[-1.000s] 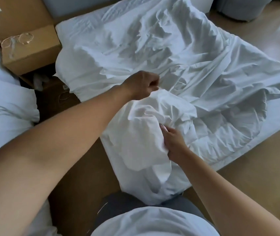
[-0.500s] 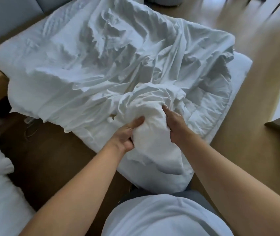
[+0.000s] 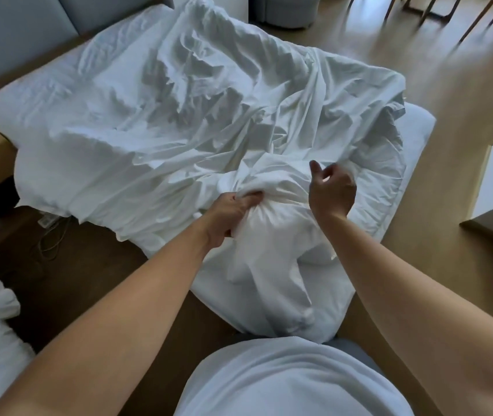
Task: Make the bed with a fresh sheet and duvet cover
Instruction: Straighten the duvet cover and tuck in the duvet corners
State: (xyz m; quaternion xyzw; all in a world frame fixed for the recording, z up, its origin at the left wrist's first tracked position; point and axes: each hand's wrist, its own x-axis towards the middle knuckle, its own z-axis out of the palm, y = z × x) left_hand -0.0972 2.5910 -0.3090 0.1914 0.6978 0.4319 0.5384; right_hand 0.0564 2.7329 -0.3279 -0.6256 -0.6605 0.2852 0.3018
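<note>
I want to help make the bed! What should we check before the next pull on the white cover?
1. Left hand grips the bunched white cover: ok.
2. Right hand has hold of it too: cannot tell, fingers curled.
3. It is spread flat: not ok, crumpled.
4. Mattress corner tucked in: cannot tell.
</note>
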